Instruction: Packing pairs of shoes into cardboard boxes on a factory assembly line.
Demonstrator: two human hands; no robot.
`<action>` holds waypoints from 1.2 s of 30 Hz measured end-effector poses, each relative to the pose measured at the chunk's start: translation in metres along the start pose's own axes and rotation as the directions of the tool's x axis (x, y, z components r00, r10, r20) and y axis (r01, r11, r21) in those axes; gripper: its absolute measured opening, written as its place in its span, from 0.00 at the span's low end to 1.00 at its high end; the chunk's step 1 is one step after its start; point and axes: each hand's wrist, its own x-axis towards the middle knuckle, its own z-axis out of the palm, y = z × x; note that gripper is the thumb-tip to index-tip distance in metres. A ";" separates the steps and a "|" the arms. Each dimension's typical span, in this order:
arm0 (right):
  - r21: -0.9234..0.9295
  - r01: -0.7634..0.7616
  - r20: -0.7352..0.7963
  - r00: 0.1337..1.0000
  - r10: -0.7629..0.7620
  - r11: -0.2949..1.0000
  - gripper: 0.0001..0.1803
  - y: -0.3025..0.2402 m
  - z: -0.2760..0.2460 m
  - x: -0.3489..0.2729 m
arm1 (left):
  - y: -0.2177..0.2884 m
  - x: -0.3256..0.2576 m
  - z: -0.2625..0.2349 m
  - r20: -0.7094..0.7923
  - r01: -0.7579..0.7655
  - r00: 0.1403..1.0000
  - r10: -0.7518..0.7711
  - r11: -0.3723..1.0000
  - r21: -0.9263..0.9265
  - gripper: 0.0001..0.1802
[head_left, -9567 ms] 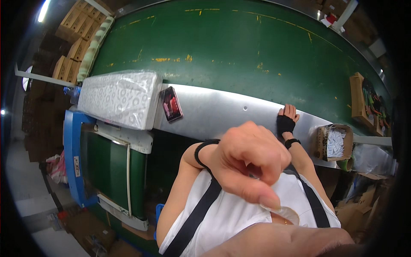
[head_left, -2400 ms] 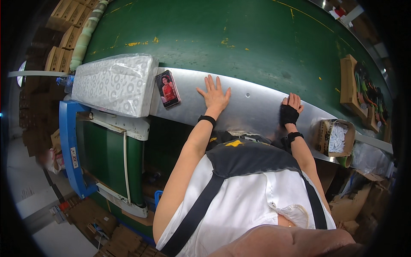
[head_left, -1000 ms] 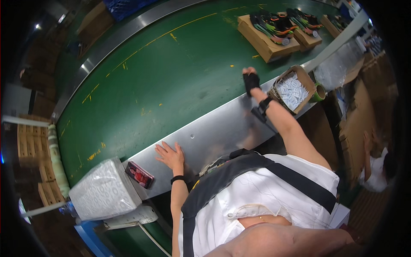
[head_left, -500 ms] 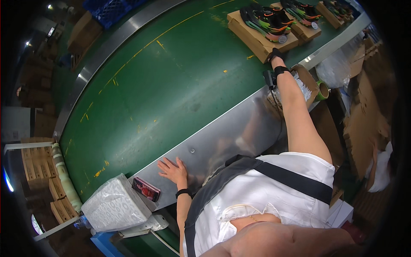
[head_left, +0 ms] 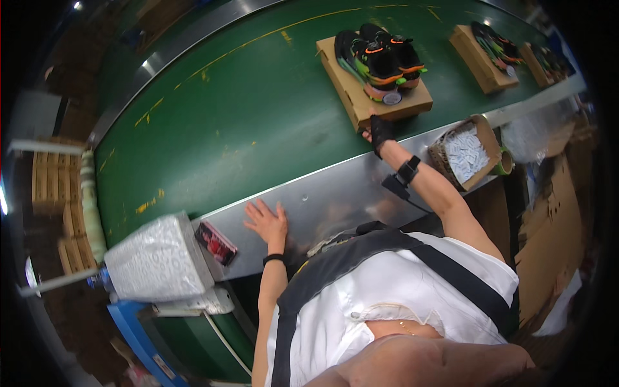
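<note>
My right hand (head_left: 380, 133), in a black fingerless glove, grips the near end of a brown cardboard shoebox (head_left: 351, 97) on the green conveyor belt (head_left: 245, 109). On the box stands a pair of black sneakers (head_left: 380, 61) with orange and green trim and a round white sticker at the near side. My left hand (head_left: 268, 222) lies with fingers spread on the metal ledge (head_left: 322, 193) in front of me, holding nothing. Next to it is a phone or small case with a red picture (head_left: 216, 243).
Further right on the belt sit another shoebox with sneakers (head_left: 487, 58) and a third one (head_left: 545, 64). An open carton of small white packets (head_left: 467, 155) stands by the ledge. A plastic-wrapped white package (head_left: 158, 261) is at the left, near stacked brown boxes (head_left: 55, 174).
The nearest shoebox with its sneakers has come left and toward me with my right hand, widening the gap to the other boxes. My left hand stays spread on the ledge.
</note>
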 end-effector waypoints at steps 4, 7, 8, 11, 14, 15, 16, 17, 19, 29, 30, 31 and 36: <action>-0.073 0.006 0.314 0.949 0.017 0.997 0.32 0.049 0.012 -0.067 | 0.003 0.002 -0.001 0.014 -0.010 1.000 0.011 0.999 -0.036 0.36; -0.609 -0.039 0.519 0.736 0.435 0.792 0.27 0.039 0.023 -0.108 | -0.003 0.000 -0.001 0.008 0.006 1.000 -0.006 0.999 -0.047 0.37; -0.607 0.170 0.613 0.722 0.321 0.777 0.19 0.033 0.026 -0.097 | -0.004 0.001 0.001 0.002 -0.004 1.000 0.004 0.998 -0.059 0.37; -0.200 0.873 0.828 0.393 -0.400 0.445 0.07 -0.014 0.039 -0.093 | -0.006 0.000 0.001 0.007 0.017 1.000 -0.017 0.996 -0.088 0.37; -0.348 0.935 0.757 0.238 -0.608 -0.066 0.13 -0.069 0.074 -0.150 | -0.007 0.000 0.001 0.012 0.022 1.000 -0.021 0.993 -0.118 0.37; -0.284 0.910 0.770 0.029 -0.638 -0.301 0.15 -0.072 0.085 -0.153 | -0.009 -0.001 0.001 0.015 0.046 0.999 -0.045 0.992 -0.114 0.37; -0.358 0.823 0.848 0.089 -0.522 -0.441 0.20 -0.074 0.094 -0.153 | -0.008 0.000 0.001 0.013 0.034 0.999 -0.033 0.992 -0.121 0.37; -0.395 0.712 0.898 0.168 -0.406 -0.580 0.25 -0.074 0.104 -0.151 | -0.010 -0.001 0.001 0.012 0.022 1.000 -0.021 0.992 -0.126 0.37; -0.563 0.630 0.826 0.447 -0.343 -0.535 0.28 -0.072 0.128 -0.147 | -0.008 0.000 0.001 0.011 0.016 1.000 -0.015 0.990 -0.137 0.37; -0.557 0.682 0.830 0.447 -0.333 -0.474 0.24 -0.052 0.118 -0.082 | -0.004 -0.001 -0.007 0.037 0.031 0.999 -0.026 0.988 -0.152 0.37; -0.528 0.716 0.837 0.348 -0.422 -0.457 0.20 -0.052 0.097 -0.073 | 0.000 0.002 -0.007 0.047 0.019 0.999 -0.012 0.988 -0.151 0.37; -0.489 0.751 0.830 0.244 -0.501 -0.443 0.17 -0.051 0.075 -0.066 | 0.002 0.003 -0.007 0.044 0.015 0.999 -0.008 0.988 -0.151 0.37; -0.176 0.814 0.925 -0.057 -0.376 -0.554 0.12 -0.038 -0.036 -0.082 | -0.003 0.002 -0.006 0.016 0.018 1.000 -0.016 0.989 -0.148 0.36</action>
